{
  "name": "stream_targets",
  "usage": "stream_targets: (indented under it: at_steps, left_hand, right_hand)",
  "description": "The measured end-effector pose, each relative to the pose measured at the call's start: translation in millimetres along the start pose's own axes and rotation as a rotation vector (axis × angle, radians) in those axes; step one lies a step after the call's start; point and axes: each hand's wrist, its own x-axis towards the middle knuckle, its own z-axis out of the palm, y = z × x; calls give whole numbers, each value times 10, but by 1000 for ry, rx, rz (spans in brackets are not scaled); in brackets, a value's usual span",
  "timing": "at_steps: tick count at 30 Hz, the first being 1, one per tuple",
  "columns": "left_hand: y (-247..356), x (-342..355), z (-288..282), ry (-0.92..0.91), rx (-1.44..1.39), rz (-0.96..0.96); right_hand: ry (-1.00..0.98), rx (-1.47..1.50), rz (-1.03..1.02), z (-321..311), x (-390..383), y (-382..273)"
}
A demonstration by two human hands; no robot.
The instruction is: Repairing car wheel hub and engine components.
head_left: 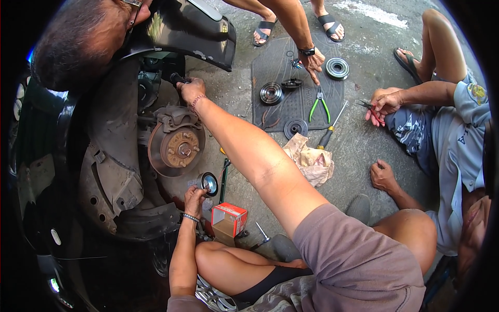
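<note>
My left hand (194, 198) is closed on a round metal ring part (209, 182) with a dark rim, held low beside the brake disc (161, 151). A red and white open cardboard box (234, 219) lies just right of it. My right arm reaches diagonally across the middle, and my right hand (191, 90) grips a dark cylindrical object (178, 79) above the brake caliper (171, 119), inside the wheel well of a black car (52, 197). What the far end of that object touches is unclear.
A co-worker's head (78, 41) leans in upper left. Another's hand (314, 65) reaches onto a grey mat (265, 114) with pulleys and green pliers (319, 104). A seated person (447, 140) at right holds red-handled pliers. Crumpled paper (309, 161) and a screwdriver (326, 138) lie nearby.
</note>
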Motion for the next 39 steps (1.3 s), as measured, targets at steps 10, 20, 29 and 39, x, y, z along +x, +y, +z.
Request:
stream_targets:
  at_steps: [10, 20, 29, 39]
  left_hand:
    - [85, 18, 231, -27, 1, 7]
    - [87, -116, -4, -14, 16, -23]
    - [124, -42, 81, -32, -39, -38]
    - [35, 9, -13, -35, 38, -29]
  right_hand:
    - [-4, 33, -7, -92, 179, 88]
    - [-126, 13, -11, -124, -66, -18]
    - [-132, 123, 20, -72, 204, 94]
    - [-133, 150, 22, -31, 254, 139]
